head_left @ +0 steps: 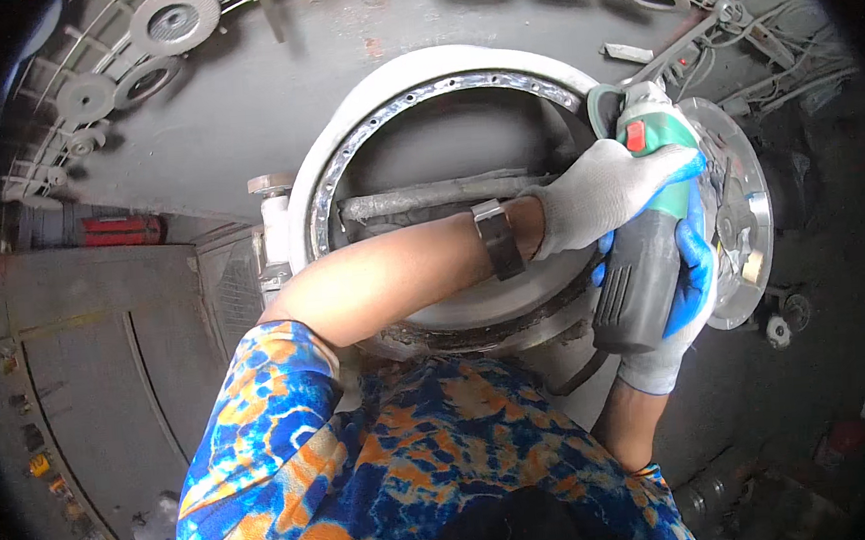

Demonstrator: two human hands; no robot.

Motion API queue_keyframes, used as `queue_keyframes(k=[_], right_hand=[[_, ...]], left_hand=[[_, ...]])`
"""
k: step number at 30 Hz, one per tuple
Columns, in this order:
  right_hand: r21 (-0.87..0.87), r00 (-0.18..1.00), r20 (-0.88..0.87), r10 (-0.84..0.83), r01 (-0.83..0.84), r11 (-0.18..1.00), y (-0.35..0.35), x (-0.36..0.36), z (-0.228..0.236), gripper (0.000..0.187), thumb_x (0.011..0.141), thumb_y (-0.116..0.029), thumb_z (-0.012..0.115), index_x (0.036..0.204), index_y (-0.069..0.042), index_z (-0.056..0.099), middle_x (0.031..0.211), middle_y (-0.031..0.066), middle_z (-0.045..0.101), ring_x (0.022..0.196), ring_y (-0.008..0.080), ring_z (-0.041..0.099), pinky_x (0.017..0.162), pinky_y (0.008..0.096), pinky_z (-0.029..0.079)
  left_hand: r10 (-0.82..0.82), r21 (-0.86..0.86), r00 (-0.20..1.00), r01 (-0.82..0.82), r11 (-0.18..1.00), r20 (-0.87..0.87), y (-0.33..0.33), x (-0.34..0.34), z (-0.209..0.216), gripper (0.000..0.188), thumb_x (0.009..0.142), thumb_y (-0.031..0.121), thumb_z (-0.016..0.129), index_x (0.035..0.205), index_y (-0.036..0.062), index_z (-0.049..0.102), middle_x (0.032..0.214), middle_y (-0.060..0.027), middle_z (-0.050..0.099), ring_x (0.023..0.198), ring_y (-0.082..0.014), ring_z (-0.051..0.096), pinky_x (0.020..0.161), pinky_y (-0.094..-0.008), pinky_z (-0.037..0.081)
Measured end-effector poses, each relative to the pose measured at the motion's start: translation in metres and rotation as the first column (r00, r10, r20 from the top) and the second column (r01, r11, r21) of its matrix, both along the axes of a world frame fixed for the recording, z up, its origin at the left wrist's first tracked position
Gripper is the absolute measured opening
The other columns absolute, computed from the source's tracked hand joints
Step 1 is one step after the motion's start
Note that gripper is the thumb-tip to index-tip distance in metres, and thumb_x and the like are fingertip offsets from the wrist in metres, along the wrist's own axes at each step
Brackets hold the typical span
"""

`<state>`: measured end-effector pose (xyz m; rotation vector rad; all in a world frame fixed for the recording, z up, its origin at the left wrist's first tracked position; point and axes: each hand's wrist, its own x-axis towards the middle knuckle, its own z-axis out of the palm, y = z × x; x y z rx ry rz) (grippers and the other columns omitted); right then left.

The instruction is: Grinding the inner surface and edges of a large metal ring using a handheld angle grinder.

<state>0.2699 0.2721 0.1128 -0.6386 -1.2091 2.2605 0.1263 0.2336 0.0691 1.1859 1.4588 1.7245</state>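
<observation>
An angle grinder (642, 255) with a green and black body and a red switch points away from me at the right side of a large white metal ring. My left hand (612, 187), in a white glove with a blue palm, reaches across the ring and wraps the grinder's green front part. Under and along the right of the black body, my right hand (689, 282) grips in a matching glove. The grinder's disc (603, 111) is by the upper right rim; I cannot tell whether it touches. Small holes dot the ring's bright flange (382, 116).
A round metal tray (763, 237) with loose parts stands right of the grinder. Several grinding discs (174, 22) hang on a rack along the far edge. Cables (777, 35) tangle at the far right. A valve-like fitting (272, 216) juts out left of the ring.
</observation>
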Motion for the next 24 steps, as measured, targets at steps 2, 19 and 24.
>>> queue_keyframes(k=[2, 19, 24], right_hand=[[0.026, 0.997, -0.023, 0.071, -0.07, 0.997, -0.003, -0.007, 0.008, 0.062, 0.102, -0.033, 0.056, 0.156, -0.004, 0.046, 0.119, 0.0231, 0.071, 0.086, 0.0336, 0.076, 0.066, 0.0415, 0.068], [0.609, 0.484, 0.496, 0.721, -0.785, 0.108, -0.151, -0.081, 0.038, 0.076, 0.096, -0.02, 0.065, 0.162, 0.006, 0.037, 0.143, 0.0343, 0.059, 0.133, 0.0404, 0.06, 0.116, 0.0407, 0.043], [0.441, 0.374, 0.616, 0.694, -0.893, 0.091, -0.158, -0.079, 0.052, 0.074, 0.097, -0.015, 0.063, 0.164, 0.002, 0.038, 0.144, 0.0231, 0.062, 0.133, 0.0254, 0.059, 0.116, 0.0357, 0.043]], left_hand=[[-0.04, -0.139, 0.899, 0.111, 0.984, 0.436, -0.013, -0.003, 0.014, 0.033, 0.107, 0.028, 0.062, 0.131, 0.0055, 0.067, 0.104, -0.0125, 0.075, 0.093, -0.0198, 0.074, 0.077, -0.0326, 0.058], [0.51, 0.117, 0.444, -0.827, 0.55, 0.736, -0.246, 0.053, -0.032, 0.061, 0.112, 0.052, 0.047, 0.153, 0.0068, 0.049, 0.142, -0.0168, 0.059, 0.12, -0.0268, 0.068, 0.104, -0.0422, 0.057], [0.555, 0.209, 0.465, -0.862, 0.461, 0.69, -0.24, 0.07, -0.012, 0.061, 0.112, 0.049, 0.05, 0.154, 0.0041, 0.047, 0.137, -0.0174, 0.061, 0.118, -0.0269, 0.065, 0.103, -0.0411, 0.056]])
